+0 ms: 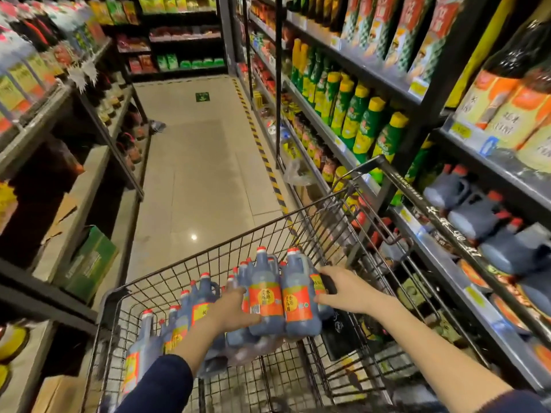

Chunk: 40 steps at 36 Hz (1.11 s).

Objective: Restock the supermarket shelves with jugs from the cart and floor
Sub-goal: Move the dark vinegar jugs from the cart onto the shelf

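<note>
**A:** What are the fingers doing?

**B:** The left hand (231,308) is curled round the left face of a film-wrapped bundle of dark plastic jugs (298,305), red-capped and orange-labelled. Its fingertips reach across the bottom of the front label. The right hand (343,289) clasps the opposite side, fingers spread and bent against the end jug, thumb lying toward the front. Both are grasping, with the bundle pressed between them.

**A:** Where does the bundle sit?

**B:** Inside the grey wire shopping cart (208,251), toward its right side. Whether it is clear of the cart's floor I cannot tell. More jugs of the same kind (140,353) stand to its left in the cart.

**A:** And the room?

**B:** A narrow supermarket aisle with a pale tiled floor (202,180). Yellow-and-black striped tape (259,141) runs along the foot of the right-hand side. There, dark metal shelving (417,135) carries green bottles with yellow caps (360,123). Lower down, just beside the cart, it holds a row of dark red-capped shelf jugs (474,216). On the left, a green cardboard carton (92,263) sits on a low shelf.

**A:** Which way does the bundle point?

**B:** Upright: caps at the top, long axes vertical, orange labels facing the person.
</note>
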{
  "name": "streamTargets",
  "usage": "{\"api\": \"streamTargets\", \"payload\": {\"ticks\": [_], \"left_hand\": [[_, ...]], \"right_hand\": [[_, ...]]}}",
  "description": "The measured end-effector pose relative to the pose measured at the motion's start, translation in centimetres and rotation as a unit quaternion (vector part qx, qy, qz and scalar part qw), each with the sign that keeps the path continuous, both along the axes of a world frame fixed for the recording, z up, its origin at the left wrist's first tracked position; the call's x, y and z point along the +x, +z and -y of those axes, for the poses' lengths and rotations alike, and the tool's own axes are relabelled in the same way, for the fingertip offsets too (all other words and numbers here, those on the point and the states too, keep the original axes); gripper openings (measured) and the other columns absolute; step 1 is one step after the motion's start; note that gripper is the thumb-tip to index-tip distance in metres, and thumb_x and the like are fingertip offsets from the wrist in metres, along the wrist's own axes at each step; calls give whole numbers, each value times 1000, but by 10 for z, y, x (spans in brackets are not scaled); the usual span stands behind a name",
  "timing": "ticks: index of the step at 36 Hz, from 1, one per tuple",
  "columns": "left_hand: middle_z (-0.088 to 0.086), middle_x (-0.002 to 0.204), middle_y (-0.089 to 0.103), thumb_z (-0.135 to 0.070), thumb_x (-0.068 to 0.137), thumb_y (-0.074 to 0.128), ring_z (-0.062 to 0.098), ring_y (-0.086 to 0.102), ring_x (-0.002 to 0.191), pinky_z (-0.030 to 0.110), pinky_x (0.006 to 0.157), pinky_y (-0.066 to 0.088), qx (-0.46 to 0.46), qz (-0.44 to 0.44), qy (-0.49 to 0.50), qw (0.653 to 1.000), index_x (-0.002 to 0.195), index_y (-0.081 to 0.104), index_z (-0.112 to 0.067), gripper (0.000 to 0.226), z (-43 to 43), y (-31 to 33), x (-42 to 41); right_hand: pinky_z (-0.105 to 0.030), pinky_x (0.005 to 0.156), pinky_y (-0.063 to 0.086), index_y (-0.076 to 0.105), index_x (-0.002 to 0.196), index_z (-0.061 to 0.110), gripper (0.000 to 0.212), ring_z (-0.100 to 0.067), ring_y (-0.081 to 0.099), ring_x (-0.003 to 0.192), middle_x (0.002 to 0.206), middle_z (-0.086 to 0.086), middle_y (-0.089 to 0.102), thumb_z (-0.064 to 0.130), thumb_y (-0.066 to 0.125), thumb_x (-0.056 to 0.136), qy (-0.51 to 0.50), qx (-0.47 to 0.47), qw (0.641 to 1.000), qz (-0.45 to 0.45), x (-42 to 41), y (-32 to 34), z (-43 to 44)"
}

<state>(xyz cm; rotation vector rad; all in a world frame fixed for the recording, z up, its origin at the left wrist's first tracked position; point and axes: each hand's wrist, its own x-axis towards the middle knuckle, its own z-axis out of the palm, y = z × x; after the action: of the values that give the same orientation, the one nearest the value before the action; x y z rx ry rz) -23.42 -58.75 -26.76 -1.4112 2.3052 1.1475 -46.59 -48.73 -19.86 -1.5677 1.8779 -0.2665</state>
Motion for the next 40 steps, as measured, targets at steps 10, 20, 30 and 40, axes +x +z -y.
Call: {"api": "streamTargets", "payload": {"ticks": [10,20,30,40], "left_hand": [[-8,104,54,-28,60,89,17,57,106,18,81,42,47,-93,197,975,120,42,-16,77,-14,-58,-36],[0,92,71,-57,37,89,16,68,85,41,75,58,75,-148,355,920,100,59,-21,79,-7,-144,-44],[14,115,57,-52,44,88,31,55,108,40,89,50,62,-10,382,922,119,41,-3,101,-3,-110,-63],[7,90,71,-52,21,80,21,68,82,40,77,58,160,-109,404,894,99,62,-11,89,12,-117,-46]], "right_hand": [[-26,90,37,53,126,3,47,-25,53,117,128,-13,58,29,64,88,-56,43,997,20,-11,-31,5],[-30,87,44,57,117,13,38,-16,57,107,116,-3,61,27,67,84,-102,53,991,64,-18,-66,10],[-36,99,42,46,131,21,62,-16,51,117,124,2,55,39,69,76,-118,111,983,84,-15,-103,12],[-25,87,50,45,108,38,57,-7,59,99,108,7,61,24,82,67,-176,132,964,151,3,-131,19]]}}
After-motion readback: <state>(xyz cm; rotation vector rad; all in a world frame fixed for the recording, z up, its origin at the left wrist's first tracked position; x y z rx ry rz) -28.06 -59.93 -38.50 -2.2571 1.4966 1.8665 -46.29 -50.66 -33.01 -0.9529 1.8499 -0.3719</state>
